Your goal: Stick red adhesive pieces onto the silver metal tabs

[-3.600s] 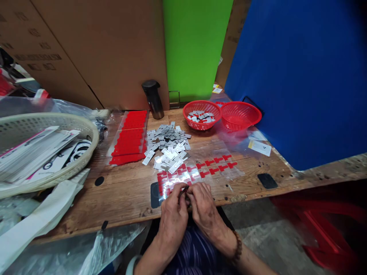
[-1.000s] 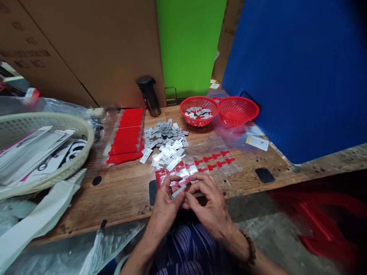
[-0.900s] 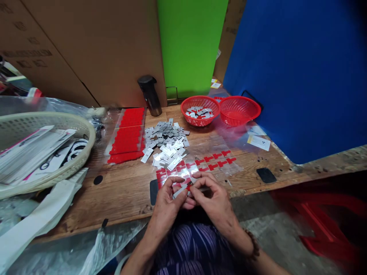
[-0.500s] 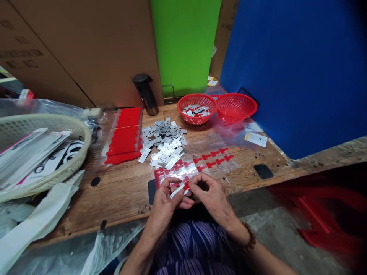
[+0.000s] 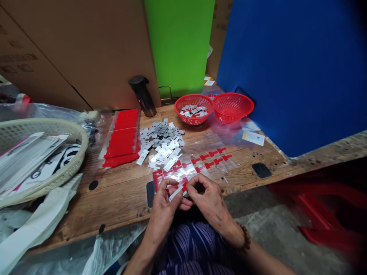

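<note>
Near the table's front edge, my left hand (image 5: 162, 206) is closed on a small flat metal plate (image 5: 175, 193), its thumb on top. At the plate's right end is a red sticker (image 5: 184, 186), which the thumb and forefinger of my right hand (image 5: 208, 200) pinch. Just beyond my hands lies a clear sheet with rows of red T-shaped stickers (image 5: 210, 165), partly hidden by my fingers. Behind that sheet is a loose pile of silvery metal plates (image 5: 160, 136). A stack of red sticker sheets (image 5: 120, 139) lies to the pile's left.
Two red baskets stand at the back; the left basket (image 5: 195, 121) holds plates with red parts, beside the right basket (image 5: 233, 109). A dark bottle (image 5: 143, 97) stands behind the pile. At left is a pale basket (image 5: 77, 152) of printed cards. A blue panel (image 5: 292, 76) borders the right.
The whole view has shifted slightly, with objects appearing a little farther left. My hands keep nearly the same hold on the plate and the red sticker.
</note>
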Demonstrator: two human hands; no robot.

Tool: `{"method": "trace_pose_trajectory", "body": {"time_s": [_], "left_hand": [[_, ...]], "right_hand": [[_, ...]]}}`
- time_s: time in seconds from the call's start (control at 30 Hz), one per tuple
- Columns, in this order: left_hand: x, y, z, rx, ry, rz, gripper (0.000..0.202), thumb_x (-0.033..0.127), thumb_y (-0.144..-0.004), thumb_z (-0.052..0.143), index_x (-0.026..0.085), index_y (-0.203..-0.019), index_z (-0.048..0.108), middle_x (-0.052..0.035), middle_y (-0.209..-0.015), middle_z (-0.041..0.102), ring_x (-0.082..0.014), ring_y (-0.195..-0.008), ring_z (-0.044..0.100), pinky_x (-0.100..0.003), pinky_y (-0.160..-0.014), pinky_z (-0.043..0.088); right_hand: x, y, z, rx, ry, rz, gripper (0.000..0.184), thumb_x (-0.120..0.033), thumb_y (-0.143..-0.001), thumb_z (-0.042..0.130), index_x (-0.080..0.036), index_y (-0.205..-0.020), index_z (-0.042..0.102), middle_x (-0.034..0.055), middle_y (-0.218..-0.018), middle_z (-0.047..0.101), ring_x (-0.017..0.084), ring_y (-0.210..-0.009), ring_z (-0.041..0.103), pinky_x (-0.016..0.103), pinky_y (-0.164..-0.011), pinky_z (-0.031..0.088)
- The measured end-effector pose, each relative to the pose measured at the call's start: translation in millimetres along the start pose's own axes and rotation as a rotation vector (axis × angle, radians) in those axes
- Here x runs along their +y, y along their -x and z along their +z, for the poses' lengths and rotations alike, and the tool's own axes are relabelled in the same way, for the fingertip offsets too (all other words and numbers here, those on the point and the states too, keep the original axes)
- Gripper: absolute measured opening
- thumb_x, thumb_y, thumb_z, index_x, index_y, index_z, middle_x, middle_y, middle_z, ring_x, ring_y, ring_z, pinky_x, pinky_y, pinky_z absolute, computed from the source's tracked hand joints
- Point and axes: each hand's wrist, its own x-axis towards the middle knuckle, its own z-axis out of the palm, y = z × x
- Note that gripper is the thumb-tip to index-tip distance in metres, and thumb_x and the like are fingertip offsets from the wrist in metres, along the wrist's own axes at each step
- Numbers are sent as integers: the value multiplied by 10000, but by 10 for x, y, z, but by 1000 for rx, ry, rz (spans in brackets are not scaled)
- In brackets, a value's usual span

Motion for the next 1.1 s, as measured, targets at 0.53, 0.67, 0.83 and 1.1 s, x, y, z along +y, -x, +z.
{"method": "trace_pose_trajectory", "body": {"time_s": [0.53,0.67,0.83,1.1], "left_hand": [[-21,15,-35,36,-25,22,404,277,-705,673,182,-971,384,-2,-624,659,-127,-525,640,-213,-544,506],[19,12,-31,21,13,-1,402,257,-713,670,180,-977,376,-32,-671,685,-112,-527,640,-191,-537,501],[42,11,-11,11,38,-17,418,267,-678,702,181,-954,399,-21,-682,682,-114,-502,640,-182,-507,496],[16,13,-32,0,-22,22,388,287,-693,690,182,-939,410,-12,-654,676,-128,-502,646,-204,-518,506]], "right_hand": [[172,-110,-144,121,110,-162,12,-207,-789,500,-197,-782,498,27,-813,521,171,-774,509,306,-714,416],[168,-113,-233,-23,-135,-44,162,-289,-893,380,-204,-896,518,1,-758,567,126,-649,545,246,-613,432],[92,-82,-173,-219,-340,2,344,-427,-906,344,-175,-833,566,-10,-660,557,92,-527,524,203,-505,424],[25,-119,-96,-294,-466,71,407,-511,-859,391,-168,-704,548,-34,-547,501,72,-452,476,178,-438,378]]}}
